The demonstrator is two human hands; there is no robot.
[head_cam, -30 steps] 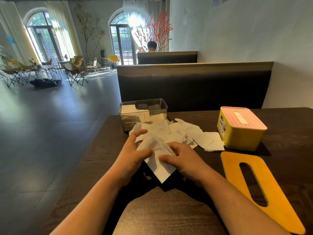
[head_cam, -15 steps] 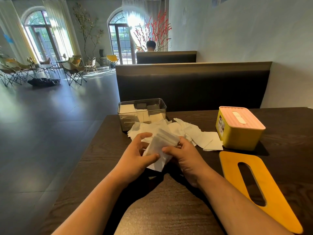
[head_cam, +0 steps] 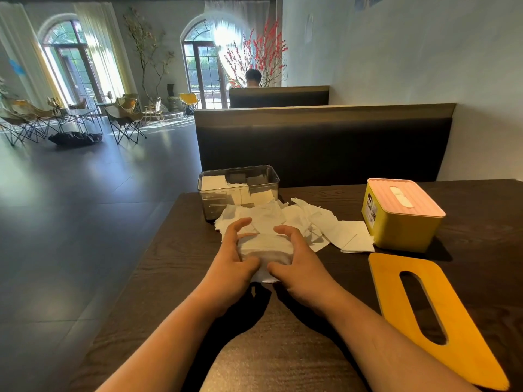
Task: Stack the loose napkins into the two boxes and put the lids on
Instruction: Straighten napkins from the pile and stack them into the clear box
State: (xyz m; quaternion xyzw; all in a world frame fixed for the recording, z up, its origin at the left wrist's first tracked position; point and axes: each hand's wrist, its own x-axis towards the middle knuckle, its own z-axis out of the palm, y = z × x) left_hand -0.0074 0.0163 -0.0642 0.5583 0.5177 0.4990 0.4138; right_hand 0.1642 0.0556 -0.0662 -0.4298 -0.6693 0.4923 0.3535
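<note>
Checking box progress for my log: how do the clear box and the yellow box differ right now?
The clear box is lidless; the yellow box wears a pink lid. The clear box shows napkins inside; the yellow box is opaque. Both stand upright on the table.

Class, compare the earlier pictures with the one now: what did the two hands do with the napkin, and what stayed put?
The hanging white paper napkin was folded into a compact bundle and moved forward; the left hand and right hand now grip it from either side, fingers curled, near the loose napkin pile. The clear plastic box, yellow box with pink lid and orange slotted lid stayed put.
</note>
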